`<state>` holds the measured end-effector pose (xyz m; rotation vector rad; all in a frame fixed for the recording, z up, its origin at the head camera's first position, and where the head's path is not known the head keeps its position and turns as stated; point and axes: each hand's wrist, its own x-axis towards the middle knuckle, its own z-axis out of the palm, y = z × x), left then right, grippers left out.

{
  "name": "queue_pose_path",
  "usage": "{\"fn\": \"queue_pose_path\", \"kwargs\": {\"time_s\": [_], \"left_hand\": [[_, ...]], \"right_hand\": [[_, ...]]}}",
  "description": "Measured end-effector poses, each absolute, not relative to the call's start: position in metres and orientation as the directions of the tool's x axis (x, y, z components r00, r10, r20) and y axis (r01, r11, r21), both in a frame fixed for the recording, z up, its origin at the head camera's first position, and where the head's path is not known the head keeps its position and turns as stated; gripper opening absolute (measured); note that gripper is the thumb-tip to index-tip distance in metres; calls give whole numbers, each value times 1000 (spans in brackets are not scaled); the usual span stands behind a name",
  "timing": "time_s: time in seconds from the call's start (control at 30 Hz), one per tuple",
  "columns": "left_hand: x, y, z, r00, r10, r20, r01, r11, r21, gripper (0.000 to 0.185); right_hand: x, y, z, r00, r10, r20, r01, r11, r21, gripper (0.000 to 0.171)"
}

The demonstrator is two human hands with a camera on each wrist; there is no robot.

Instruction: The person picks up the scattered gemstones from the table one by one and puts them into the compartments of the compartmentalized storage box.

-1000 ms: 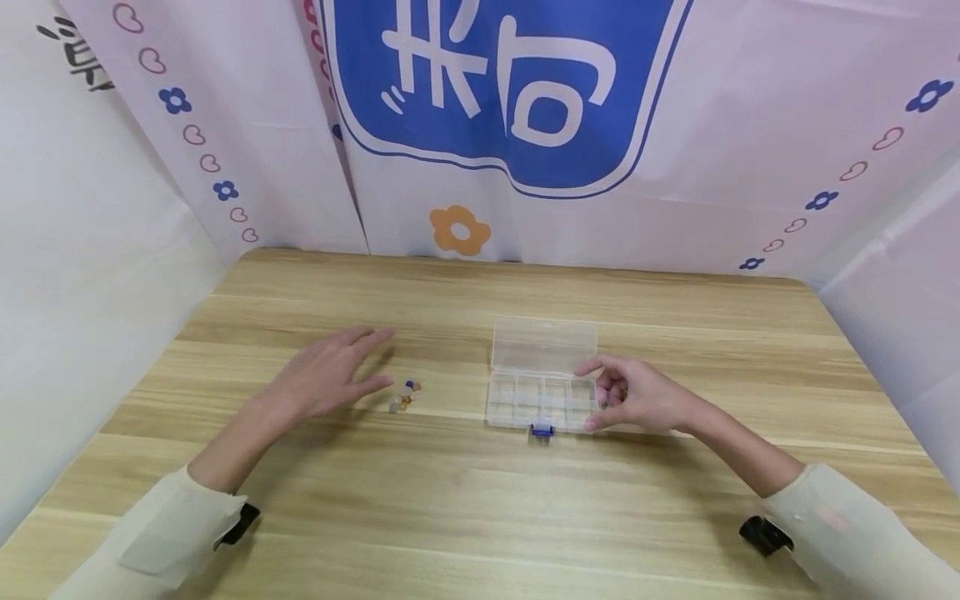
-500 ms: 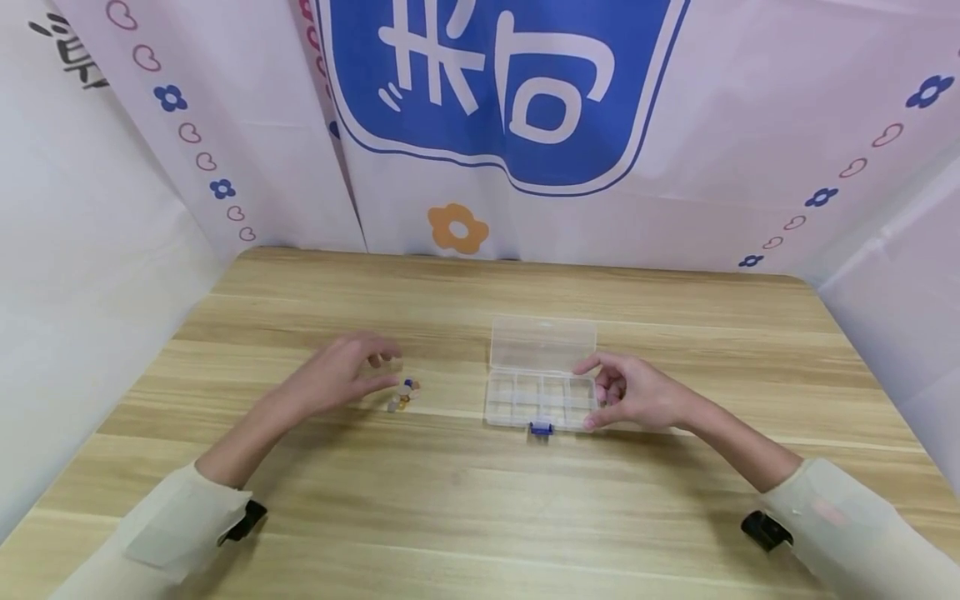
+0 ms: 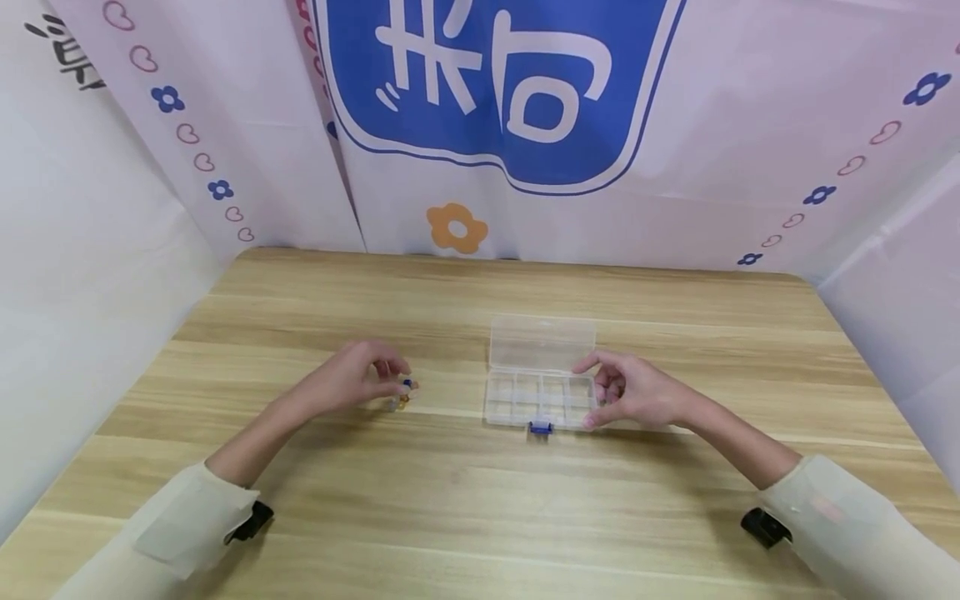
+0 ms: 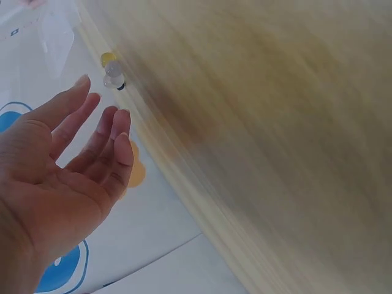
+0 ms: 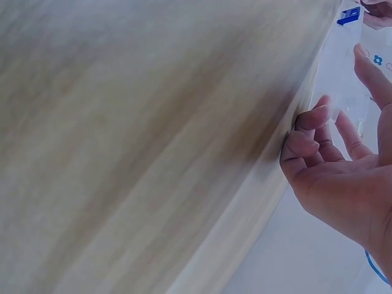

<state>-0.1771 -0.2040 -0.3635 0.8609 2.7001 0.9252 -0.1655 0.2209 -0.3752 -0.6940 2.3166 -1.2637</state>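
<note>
From the head view, the left hand (image 3: 352, 385) curls its fingers at a small heap of beads (image 3: 405, 395) on the desk (image 3: 465, 500); whether it pinches one I cannot tell. The right hand (image 3: 633, 396) holds the right end of the clear box (image 3: 536, 392), lid open behind. The left wrist view shows that hand's (image 4: 58, 171) fingers loosely spread, beads (image 4: 112, 73) just beyond the fingertips. The right wrist view shows curled fingers (image 5: 306, 131) against the box's wall and its blue clasp (image 5: 349, 15).
</note>
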Motion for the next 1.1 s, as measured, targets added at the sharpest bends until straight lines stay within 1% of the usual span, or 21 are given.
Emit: {"fn": "queue_pose_path", "kwargs": {"time_s": [0.27,0.47,0.77,1.1], "left_hand": [[-178,-211,-366,-820,573,7,444,628,639,16],[-179,-208,-367,-809,588,1,449,617,646,11],[-179,-204,-369,-806,592,-15,458,639,618,6],[-181,-204,-371,-803,595,-34,448,640,624,5]], "right_hand": [[-169,219,-377,-788,-605,-112,-235,464,-854,66],[-169,220,-378,-793,-600,-109,-236,468,-852,67],[-168,221,-379,-795,-597,-107,-236,467,-852,66],[-169,221,-380,-796,-594,-116,-229,473,-851,67]]}}
